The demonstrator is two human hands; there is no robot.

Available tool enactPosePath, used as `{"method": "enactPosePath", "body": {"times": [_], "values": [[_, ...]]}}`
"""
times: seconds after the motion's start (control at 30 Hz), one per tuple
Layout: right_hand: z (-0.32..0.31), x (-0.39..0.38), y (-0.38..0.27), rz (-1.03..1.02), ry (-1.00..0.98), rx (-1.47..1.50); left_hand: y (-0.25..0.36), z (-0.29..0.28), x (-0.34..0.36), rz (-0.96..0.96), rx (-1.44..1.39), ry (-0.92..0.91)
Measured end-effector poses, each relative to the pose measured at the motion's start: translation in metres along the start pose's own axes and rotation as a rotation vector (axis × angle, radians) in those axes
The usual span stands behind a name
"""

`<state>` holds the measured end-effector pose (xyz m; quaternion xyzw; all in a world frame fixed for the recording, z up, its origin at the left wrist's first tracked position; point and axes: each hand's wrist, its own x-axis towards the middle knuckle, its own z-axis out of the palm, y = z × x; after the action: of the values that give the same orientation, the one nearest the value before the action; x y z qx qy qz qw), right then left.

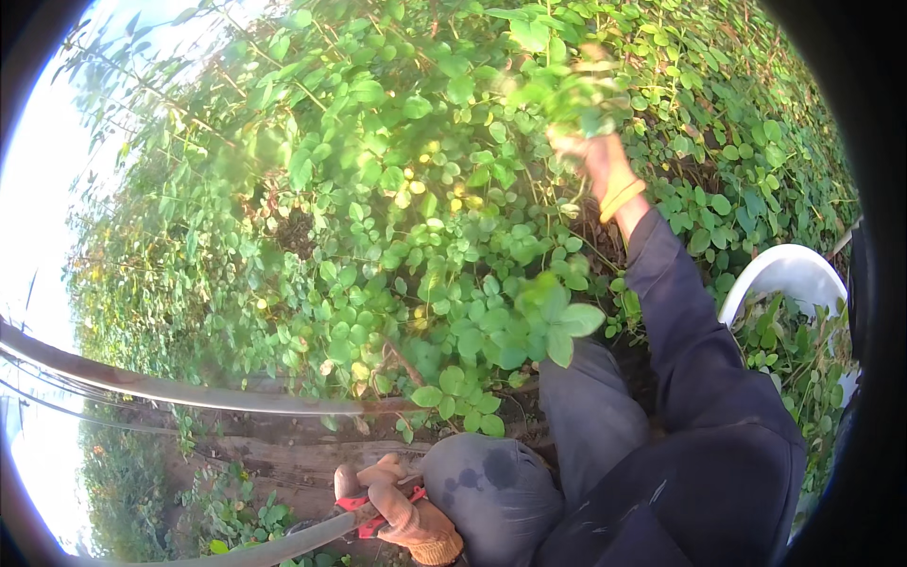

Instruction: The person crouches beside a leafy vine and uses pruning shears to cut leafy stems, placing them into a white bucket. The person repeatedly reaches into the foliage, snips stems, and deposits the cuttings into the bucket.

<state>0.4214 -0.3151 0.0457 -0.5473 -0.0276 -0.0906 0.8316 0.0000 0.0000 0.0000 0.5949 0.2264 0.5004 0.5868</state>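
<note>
My right hand (pixel 597 156), in a light glove with an orange-yellow cuff, reaches into the foliage at the upper right. Motion smears its fingers, but a blurred bunch of leafy stems (pixel 567 99) appears gripped in it. Low in the view, beside my bent knee, my left hand (pixel 408 515) wears a tan-orange glove. Its fingers are closed around a red-handled tool (pixel 364 510), whose kind is partly hidden. A grey pipe (pixel 312 539) runs up against that hand. Dense green bushes (pixel 425 217) with some yellowing leaves fill the space ahead.
A white bucket (pixel 789 260) with cut leafy stems (pixel 784 331) stands at my right side. Another long pipe (pixel 208 392) crosses at the left, above brown ground (pixel 274 449). My knees (pixel 491 482) are close to the leaves.
</note>
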Motion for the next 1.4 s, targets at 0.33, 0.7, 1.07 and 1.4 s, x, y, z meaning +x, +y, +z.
{"method": "enactPosePath", "body": {"times": [0.33, 0.7, 1.07, 1.4], "values": [[-0.072, 0.127, 0.107, -0.118, 0.199, -0.452, 0.028, 0.018, 0.001, -0.055, -0.009, -0.03], [-0.029, 0.114, 0.136, -0.004, 0.149, 0.01, 0.011, 0.011, 0.005, 0.093, -0.045, -0.084], [-0.039, 0.058, 0.115, 0.267, 0.079, 0.345, 0.018, 0.017, -0.002, -0.021, 0.038, 0.084], [-0.112, -0.116, 0.089, 0.07, 0.606, 0.475, 0.032, 0.017, 0.007, 0.402, 0.556, -0.178]]}}
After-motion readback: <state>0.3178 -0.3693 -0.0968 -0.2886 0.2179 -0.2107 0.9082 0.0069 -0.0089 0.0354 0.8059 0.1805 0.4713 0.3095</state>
